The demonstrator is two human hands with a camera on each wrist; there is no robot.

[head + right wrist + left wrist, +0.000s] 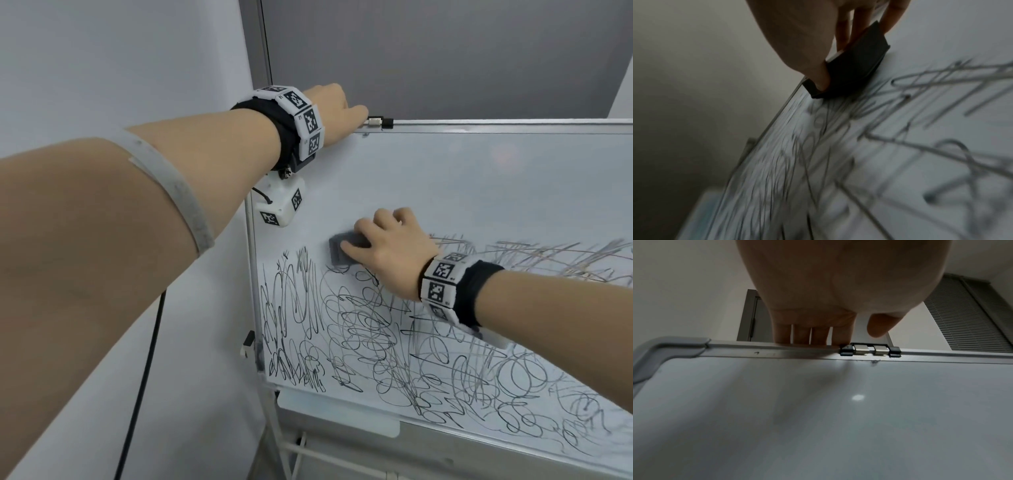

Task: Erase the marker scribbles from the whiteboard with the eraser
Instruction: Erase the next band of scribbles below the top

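The whiteboard (pixel 445 178) stands tilted on its stand, its lower half dense with marker scribbles (pixel 376 335). The left hand (pixel 334 113) hooks its fingers over the top frame beside a metal clip (pixel 378 122), likely steadying the board against pressure. The right hand (pixel 387 253) clamps the dark eraser (pixel 337 251) flat at the scribbles' upper edge.

A pale wall (pixel 102 68) stands to the left, with a dark grey panel (pixel 445 58) beside it. A black cable (pixel 144 377) hangs down in front of the wall. In the left wrist view, slatted blinds (pixel 972 313) hang at the upper right and a grey door frame (pixel 750 316) shows farther left.
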